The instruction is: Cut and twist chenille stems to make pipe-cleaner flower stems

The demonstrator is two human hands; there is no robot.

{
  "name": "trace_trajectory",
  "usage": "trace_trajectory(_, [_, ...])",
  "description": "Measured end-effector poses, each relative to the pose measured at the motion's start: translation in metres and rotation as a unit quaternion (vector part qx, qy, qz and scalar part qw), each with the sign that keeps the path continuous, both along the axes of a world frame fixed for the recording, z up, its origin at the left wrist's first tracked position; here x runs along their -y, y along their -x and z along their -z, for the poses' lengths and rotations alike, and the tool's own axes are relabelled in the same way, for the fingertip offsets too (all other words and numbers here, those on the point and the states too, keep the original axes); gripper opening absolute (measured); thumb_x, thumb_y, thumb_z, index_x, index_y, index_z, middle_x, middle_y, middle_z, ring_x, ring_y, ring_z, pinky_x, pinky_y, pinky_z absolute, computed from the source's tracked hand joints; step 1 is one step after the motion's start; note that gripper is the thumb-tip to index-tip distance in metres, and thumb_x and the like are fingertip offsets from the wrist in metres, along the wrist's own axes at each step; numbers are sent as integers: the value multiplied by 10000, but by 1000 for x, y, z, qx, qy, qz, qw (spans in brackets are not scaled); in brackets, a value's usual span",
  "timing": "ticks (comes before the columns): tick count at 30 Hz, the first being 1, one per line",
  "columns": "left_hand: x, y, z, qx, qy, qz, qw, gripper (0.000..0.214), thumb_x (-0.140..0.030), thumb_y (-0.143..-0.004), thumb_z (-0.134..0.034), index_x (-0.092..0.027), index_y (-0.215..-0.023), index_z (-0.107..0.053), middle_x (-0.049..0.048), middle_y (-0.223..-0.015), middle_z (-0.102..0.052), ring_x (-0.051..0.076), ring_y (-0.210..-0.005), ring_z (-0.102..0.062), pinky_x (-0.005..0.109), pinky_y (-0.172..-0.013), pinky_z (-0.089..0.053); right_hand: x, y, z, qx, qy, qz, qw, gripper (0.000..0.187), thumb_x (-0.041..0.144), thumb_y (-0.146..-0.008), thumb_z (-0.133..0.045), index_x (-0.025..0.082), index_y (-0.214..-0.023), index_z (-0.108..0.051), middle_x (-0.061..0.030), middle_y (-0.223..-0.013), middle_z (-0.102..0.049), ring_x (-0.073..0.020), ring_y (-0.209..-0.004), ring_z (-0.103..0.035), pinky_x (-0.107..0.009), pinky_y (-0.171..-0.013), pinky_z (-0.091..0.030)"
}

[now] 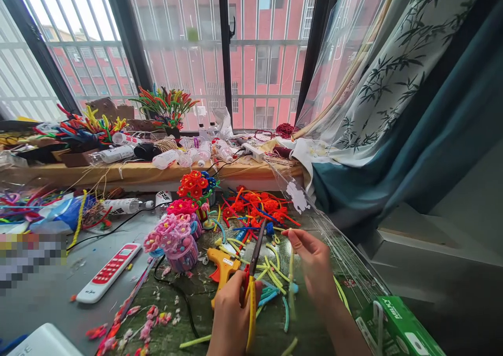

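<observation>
My left hand [232, 314] is closed around a pair of scissors [257, 248] with red and yellow handles, dark blades pointing up and away. To its right, my right hand [314, 264] pinches thumb and fingers together near the blade tips. A light-green pipe cleaner [291, 272] hangs blurred below those fingertips. Between and beyond the hands lie several cut yellow-green pipe cleaner pieces [271, 275] and a few blue ones [286, 314]. A yellow glue gun [225, 267] lies just left of the scissors. Farther back is a heap of red pipe cleaner flowers [263, 207].
Small pots of pink flowers [181, 254] and red flowers [194, 184] stand left of centre. A white remote with red buttons [109, 273] lies on the left. At the lower right sits a green box [404, 327]. Plastic bottles [167, 158] crowd the windowsill; a curtain [353, 183] hangs right.
</observation>
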State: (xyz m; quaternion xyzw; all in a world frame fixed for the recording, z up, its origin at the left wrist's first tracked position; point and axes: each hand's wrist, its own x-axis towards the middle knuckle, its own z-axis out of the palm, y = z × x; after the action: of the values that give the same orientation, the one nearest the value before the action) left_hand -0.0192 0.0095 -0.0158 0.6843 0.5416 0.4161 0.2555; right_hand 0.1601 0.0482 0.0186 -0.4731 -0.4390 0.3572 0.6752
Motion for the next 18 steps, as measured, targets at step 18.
trace_trajectory(18, [0, 3, -21, 352, 23, -81, 932, 340, -467, -708, -732, -186, -825, -582, 28, -774, -668, 141, -570, -578, 251, -577, -497, 0, 5, 0, -221, 49, -128, 966, 219, 379, -673, -816, 195, -748, -722, 4, -595, -663, -135, -572, -603, -245, -610, -466])
